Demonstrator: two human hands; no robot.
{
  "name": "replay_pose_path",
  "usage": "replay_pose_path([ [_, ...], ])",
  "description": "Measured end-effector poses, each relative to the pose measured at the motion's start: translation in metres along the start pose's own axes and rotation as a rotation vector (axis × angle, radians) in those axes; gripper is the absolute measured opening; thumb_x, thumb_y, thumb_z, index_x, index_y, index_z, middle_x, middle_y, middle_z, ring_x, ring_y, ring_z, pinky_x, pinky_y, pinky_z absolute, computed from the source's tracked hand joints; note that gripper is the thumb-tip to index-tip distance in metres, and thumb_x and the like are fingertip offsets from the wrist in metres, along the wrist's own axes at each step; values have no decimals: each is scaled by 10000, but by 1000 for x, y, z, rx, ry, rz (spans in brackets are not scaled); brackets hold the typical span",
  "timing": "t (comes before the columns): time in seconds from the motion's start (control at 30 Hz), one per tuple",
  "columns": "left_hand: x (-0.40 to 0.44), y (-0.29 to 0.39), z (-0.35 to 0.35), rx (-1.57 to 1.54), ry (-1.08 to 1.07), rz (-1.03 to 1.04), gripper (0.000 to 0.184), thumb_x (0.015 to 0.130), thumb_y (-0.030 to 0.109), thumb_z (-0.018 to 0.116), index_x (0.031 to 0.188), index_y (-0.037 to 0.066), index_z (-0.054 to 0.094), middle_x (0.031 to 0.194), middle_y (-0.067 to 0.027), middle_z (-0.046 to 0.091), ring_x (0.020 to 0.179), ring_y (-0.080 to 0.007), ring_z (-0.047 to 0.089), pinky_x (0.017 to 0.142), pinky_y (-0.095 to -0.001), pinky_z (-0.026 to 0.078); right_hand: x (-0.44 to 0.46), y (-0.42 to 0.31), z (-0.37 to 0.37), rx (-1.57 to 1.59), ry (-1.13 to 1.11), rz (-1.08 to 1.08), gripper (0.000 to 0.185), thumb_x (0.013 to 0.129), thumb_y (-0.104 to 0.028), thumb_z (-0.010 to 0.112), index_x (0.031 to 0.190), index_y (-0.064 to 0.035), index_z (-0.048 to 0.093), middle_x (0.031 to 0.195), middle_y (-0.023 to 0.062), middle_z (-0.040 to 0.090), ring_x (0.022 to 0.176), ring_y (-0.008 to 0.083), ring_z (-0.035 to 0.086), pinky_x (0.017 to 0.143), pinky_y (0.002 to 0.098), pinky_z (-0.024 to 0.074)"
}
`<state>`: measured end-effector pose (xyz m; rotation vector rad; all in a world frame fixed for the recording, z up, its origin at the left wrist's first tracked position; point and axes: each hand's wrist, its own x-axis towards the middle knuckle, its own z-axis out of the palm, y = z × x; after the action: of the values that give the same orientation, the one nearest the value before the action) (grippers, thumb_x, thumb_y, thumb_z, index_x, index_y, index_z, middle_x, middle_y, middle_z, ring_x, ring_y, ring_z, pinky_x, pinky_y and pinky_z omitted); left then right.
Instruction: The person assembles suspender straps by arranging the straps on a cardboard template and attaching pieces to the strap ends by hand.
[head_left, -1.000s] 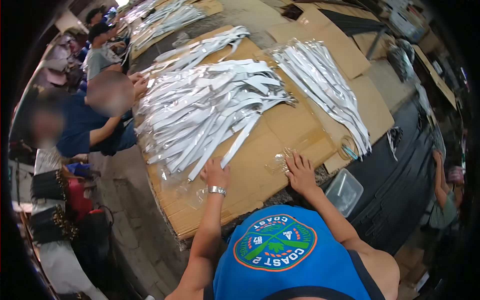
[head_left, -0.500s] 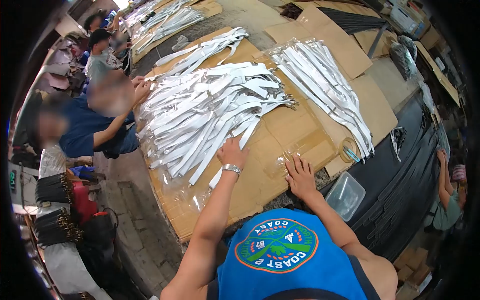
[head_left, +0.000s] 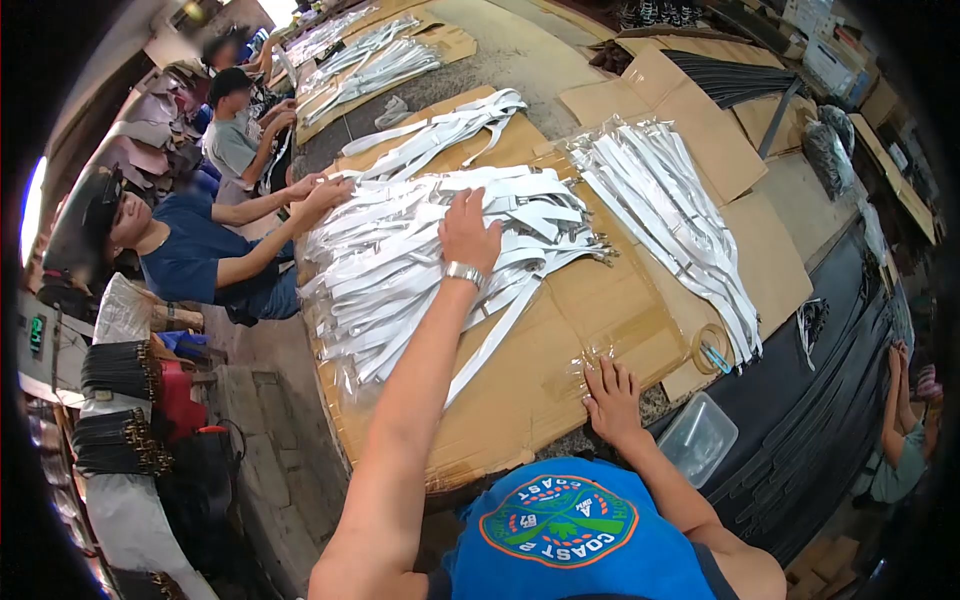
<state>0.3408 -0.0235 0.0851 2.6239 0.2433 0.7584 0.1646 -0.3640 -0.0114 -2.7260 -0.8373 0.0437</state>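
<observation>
A wide heap of white straps (head_left: 400, 260), many in clear plastic, lies on brown cardboard (head_left: 590, 310). My left hand (head_left: 469, 235), with a metal watch at the wrist, rests over the upper middle of this heap. Its fingers point away from me, and whether they grip a strap is hard to see. On the cardboard's near right part my right hand (head_left: 612, 398) lies flat with fingers spread, beside a thin piece of clear plastic (head_left: 598, 358). One loose strap end (head_left: 490, 350) reaches down between my two hands.
Another bundle of white straps (head_left: 670, 220) lies to the right, above a tape roll (head_left: 708, 347) and a clear plastic box (head_left: 698, 440). At the left, a person in dark blue (head_left: 185, 250) touches the heap's far edge. Black straps (head_left: 800, 420) cover the right side.
My left hand has moved forward from the heap's near edge onto its upper middle. My right hand stays flat on the cardboard. The view has shifted slightly.
</observation>
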Motion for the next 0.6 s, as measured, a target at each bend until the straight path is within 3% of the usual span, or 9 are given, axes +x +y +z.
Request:
replay_pose_path([
  [0.07,28,7,6,45,-160,20,708,811,278,728,1451,186,442,1514,-127,402,1389,-304,379,1128,-558,259,-1,-1,-1,11,-15,19,584,905,-318,596,1444,-145,452,1543,179,341,1375,416,330,1112,618,241],
  [0.17,57,9,20,298,-433,40,694,817,305,723,1449,222,447,1513,-86,422,1393,-299,387,1150,-619,195,0,-2,-5,28,-32,39,575,908,-316,595,1440,-148,458,1545,179,338,1376,412,335,1112,620,252],
  [0.2,70,7,23,355,-555,22,650,817,325,721,1415,225,484,1453,-57,487,1358,-300,430,1147,-671,150,0,-3,-8,31,-35,42,569,912,-317,594,1440,-150,461,1547,178,335,1375,406,343,1108,620,263],
  [0.27,85,10,21,507,-666,58,542,824,403,717,1322,247,576,1376,-65,541,1325,-299,464,1155,-655,136,0,-3,-9,29,-39,47,570,913,-323,593,1439,-150,462,1549,175,333,1380,403,336,1109,621,261],
  [0.4,87,4,13,502,-622,154,472,816,414,725,1243,245,620,1275,-58,589,1252,-287,512,1110,-586,240,-1,-3,-10,30,-46,57,577,911,-332,595,1442,-149,459,1552,171,329,1380,394,327,1105,615,267],
  [0.6,59,-2,-22,249,-349,195,430,785,263,769,1189,205,633,1160,-54,600,1132,-277,545,943,-507,369,-6,3,-4,30,75,5,631,864,-320,644,1443,-154,456,1507,174,389,1332,394,375,1073,618,298],
])
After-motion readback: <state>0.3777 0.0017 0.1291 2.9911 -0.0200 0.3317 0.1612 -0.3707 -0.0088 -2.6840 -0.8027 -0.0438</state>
